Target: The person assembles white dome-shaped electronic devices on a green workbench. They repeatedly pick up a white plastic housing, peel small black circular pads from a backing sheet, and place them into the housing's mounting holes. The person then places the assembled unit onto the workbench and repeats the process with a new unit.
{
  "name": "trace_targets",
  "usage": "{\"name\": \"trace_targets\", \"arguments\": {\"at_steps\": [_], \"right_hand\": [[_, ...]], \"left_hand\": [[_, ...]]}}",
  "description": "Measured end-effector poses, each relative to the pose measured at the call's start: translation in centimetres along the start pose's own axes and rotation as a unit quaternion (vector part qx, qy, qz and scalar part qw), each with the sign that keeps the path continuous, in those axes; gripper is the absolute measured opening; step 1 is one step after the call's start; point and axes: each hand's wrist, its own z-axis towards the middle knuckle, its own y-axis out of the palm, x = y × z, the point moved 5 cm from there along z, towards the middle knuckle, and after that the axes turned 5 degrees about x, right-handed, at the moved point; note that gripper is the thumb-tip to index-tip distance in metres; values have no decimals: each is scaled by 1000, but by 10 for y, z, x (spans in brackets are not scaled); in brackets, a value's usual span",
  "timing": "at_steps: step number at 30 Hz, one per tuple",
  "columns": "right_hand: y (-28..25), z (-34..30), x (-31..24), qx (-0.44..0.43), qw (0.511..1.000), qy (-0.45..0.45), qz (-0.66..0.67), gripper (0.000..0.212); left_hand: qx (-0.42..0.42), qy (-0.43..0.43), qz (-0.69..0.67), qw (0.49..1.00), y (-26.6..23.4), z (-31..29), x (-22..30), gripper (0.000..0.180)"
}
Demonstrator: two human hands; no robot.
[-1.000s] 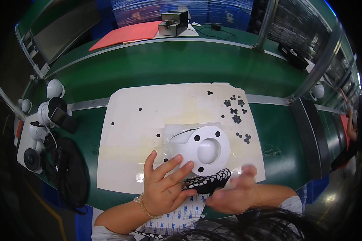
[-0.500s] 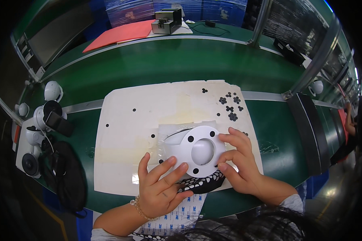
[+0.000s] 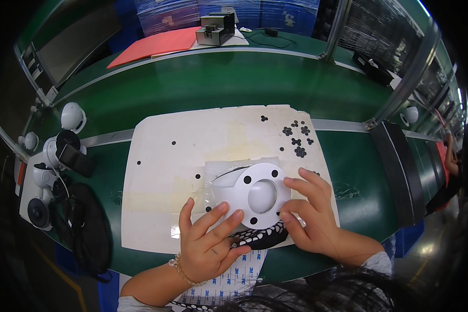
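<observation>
A white device with a round, ring-shaped base (image 3: pixel 240 200) rests base up on clear wrapping and foam (image 3: pixel 209 179). Several round black pads sit around the ring. At the base's lower left edge, my left hand (image 3: pixel 208 247) has its fingers apart, two fingertips touching the rim. My right hand (image 3: pixel 312 213) is at the right edge, thumb and forefinger pinched at a small black pad (image 3: pixel 278 213) on the rim; its other fingers are stretched out. Below the base lies a black sheet with punched round holes (image 3: pixel 265 237), over white backing paper with blue print (image 3: pixel 239 275).
A worn white board (image 3: pixel 161 182) lies under the work, with loose black pads (image 3: pixel 300 152) at its upper right. White devices (image 3: pixel 46 176) and a black pouch (image 3: pixel 91 229) are at the left. A long black box (image 3: pixel 398 171) stands right; a metal-and-black apparatus (image 3: pixel 213 32) stands behind.
My right hand's fingers have shifted slightly at the ring's edge, with the pinch still at the lower right pad. A white device at the far left has turned and shifted slightly right. My left hand stays.
</observation>
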Motion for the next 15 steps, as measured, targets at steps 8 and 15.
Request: {"name": "trace_targets", "arguments": {"at_steps": [8,15], "right_hand": [[-13,-12,-12,21,978,-90,-186,21],[30,-21,27,-99,732,437,513,44]], "left_hand": [[-7,-3,9,1000,0,1,1,33],[-10,4,6,1000,-1,0,-2,31]]}}
